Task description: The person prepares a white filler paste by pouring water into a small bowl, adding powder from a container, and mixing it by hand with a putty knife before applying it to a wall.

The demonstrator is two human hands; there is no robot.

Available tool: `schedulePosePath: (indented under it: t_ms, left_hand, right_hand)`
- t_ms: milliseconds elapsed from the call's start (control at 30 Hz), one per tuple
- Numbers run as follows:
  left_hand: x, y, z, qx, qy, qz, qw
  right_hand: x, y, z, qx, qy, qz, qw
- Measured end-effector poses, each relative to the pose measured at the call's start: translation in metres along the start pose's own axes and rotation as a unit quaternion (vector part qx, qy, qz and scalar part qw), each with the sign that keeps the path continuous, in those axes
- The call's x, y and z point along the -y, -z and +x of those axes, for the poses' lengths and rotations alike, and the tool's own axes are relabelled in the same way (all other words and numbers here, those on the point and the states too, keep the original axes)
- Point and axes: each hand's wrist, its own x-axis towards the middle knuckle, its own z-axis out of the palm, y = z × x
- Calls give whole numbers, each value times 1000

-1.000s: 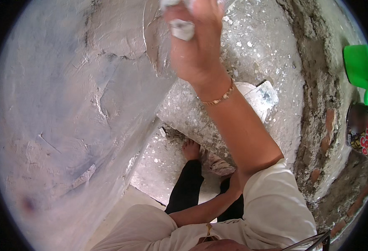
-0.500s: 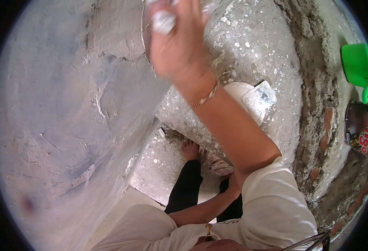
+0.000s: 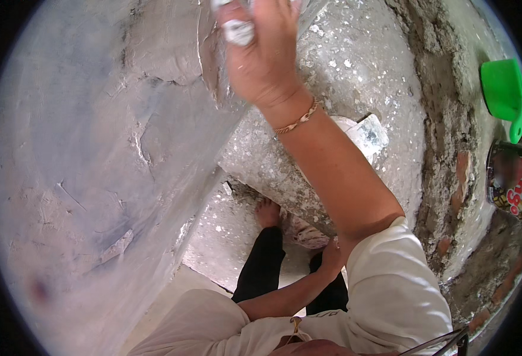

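Note:
At the top edge my right hand (image 3: 267,56) is raised against the plastered wall (image 3: 83,130), slightly smeared by motion. Its fingers are bent and partly cut off by the frame. White material covers part of the thumb, and what the hand grips cannot be made out. A ridge of fresh grey plaster (image 3: 207,53) runs down the wall beside it. My left hand (image 3: 331,258) rests low near my right elbow and knee, its fingers mostly hidden. Under my right forearm, a round white container (image 3: 344,123) shows in part, with a plaster-smeared flat plate (image 3: 369,136) on its rim.
A green plastic dipper (image 3: 503,89) and a dark printed package (image 3: 509,178) are at the far right, beyond a rough strip of broken mortar (image 3: 442,118). My bare foot (image 3: 268,212) is on the plaster-speckled floor (image 3: 213,237), near a grey ledge (image 3: 267,157).
My right hand has shifted a little to the right along the wall, uncovering more of the plaster ridge. The left arm stays nearly in place.

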Motion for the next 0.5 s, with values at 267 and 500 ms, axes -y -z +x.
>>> schedulePosePath:
  t_ms: [267, 500]
  left_hand:
    - [-31, 18, -9, 54, 63, -218, 972]
    - [-13, 14, -2, 23, -119, -126, 985]
  right_hand:
    - [-4, 12, -89, 171, 16, -45, 984]
    - [-20, 5, -12, -14, -22, 55, 998]
